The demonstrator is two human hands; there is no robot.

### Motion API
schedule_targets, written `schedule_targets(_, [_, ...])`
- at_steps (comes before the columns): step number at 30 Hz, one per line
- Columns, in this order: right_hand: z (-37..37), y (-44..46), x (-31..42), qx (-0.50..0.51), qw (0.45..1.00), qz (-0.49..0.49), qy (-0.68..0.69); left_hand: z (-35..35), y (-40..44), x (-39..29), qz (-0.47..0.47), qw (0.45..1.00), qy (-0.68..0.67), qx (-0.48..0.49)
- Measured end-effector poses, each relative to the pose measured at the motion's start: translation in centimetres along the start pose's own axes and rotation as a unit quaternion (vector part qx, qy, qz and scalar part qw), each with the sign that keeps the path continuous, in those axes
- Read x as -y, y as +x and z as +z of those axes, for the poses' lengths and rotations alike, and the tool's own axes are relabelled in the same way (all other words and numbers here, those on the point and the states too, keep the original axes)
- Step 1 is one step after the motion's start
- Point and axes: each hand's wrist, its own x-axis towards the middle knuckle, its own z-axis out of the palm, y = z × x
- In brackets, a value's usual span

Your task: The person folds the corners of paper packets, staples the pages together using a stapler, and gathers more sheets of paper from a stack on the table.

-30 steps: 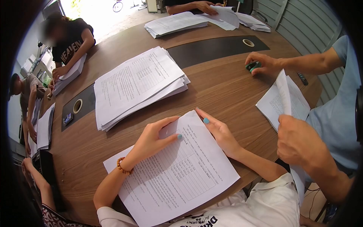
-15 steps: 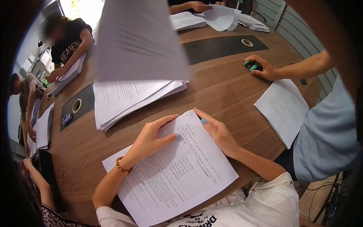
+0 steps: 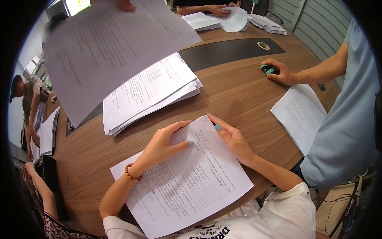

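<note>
Printed sheets (image 3: 187,187) lie at a slant on the table edge before me. My left hand (image 3: 165,139) holds them at the upper left edge, thumb over the print and fingers along the border. My right hand (image 3: 234,143) has the upper right edge, its thumb on the paper near the top corner. Beyond them is a thick paper stack (image 3: 155,89). Above that stack a loose sheet (image 3: 107,47) hangs in the air, held by a co-worker's hand (image 3: 126,4).
At the right, a person in a blue shirt rests a hand on a black-green object (image 3: 270,70), beside another stack (image 3: 298,115). A tape roll (image 3: 263,46) lies farther back. Other people handle papers at the far side and left. A black box (image 3: 51,183) stands at the left edge.
The co-worker's loose sheet has swept left over the big stack. The blue-shirted person's near hand has left the right stack, whose raised page now lies flat. My hands have barely moved.
</note>
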Motion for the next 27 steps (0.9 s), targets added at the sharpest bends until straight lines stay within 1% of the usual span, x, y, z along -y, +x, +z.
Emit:
schedule_targets(3, [0.06, 0.01, -0.11, 0.005, 1.0, -0.001, 0.021, 0.07, 0.06, 0.33, 0.02, 1.0, -0.002, -0.003])
schedule_targets(5, [0.31, -0.16, 0.42, 0.001, 0.997, 0.011, 0.071, 0.09, 0.09, 0.39, 0.058, 0.998, -0.009, -0.007])
schedule_targets(6, [0.31, -0.19, 0.45, 0.002, 0.997, 0.011, 0.071, -0.02, -0.01, 0.12, 0.028, 0.999, -0.021, 0.006])
schedule_targets(9, [0.3, -0.21, 0.58, 0.005, 0.997, 0.017, 0.075, -0.04, -0.11, 0.36, 0.037, 0.999, -0.011, 0.002])
schedule_targets(14, [0.1, -0.14, 0.3, 0.002, 0.999, -0.005, 0.041, -0.1, -0.16, -0.02, 0.029, 0.999, -0.019, 0.006])
schedule_targets(21, [0.18, -0.17, 0.44, 0.003, 0.999, -0.005, 0.048, -0.05, -0.12, 0.15, 0.04, 0.999, -0.013, 0.003])
schedule_targets(27, [0.17, -0.19, 0.7, -0.004, 1.0, -0.005, 0.021, 0.0, -0.05, 0.33, 0.038, 0.999, -0.011, 0.005])
